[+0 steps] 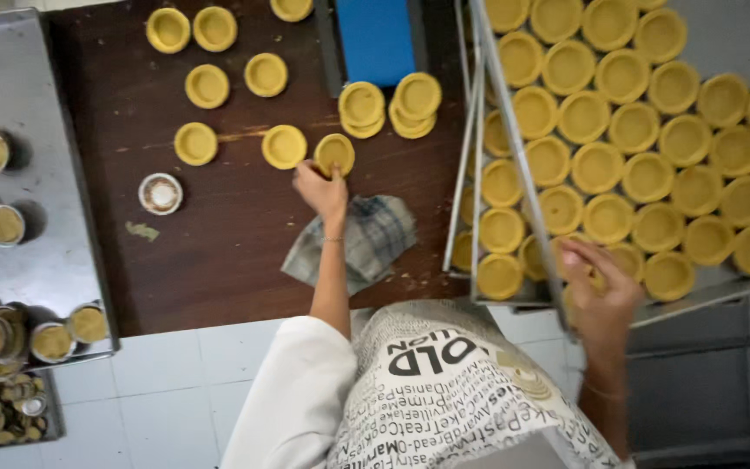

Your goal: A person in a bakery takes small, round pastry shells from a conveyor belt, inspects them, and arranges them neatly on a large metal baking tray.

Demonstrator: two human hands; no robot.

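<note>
Printed white apron [444, 391] hangs closest, then comes the dark brown wooden worktop [219, 243] and the shiny metal tray [722, 282] of round yellow pastry shells, where the right hand [601, 291] has a blurry grip I cannot tell, while the left hand [323, 189] pinches one small shell [334, 152] beside the checked cloth [375, 239].

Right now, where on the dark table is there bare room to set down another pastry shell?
Bare wood lies between the small round tin and the checked cloth, below the row of shells, down to the table's front edge. The left hand touches a shell above the cloth. The tray by the right hand is packed.
</note>
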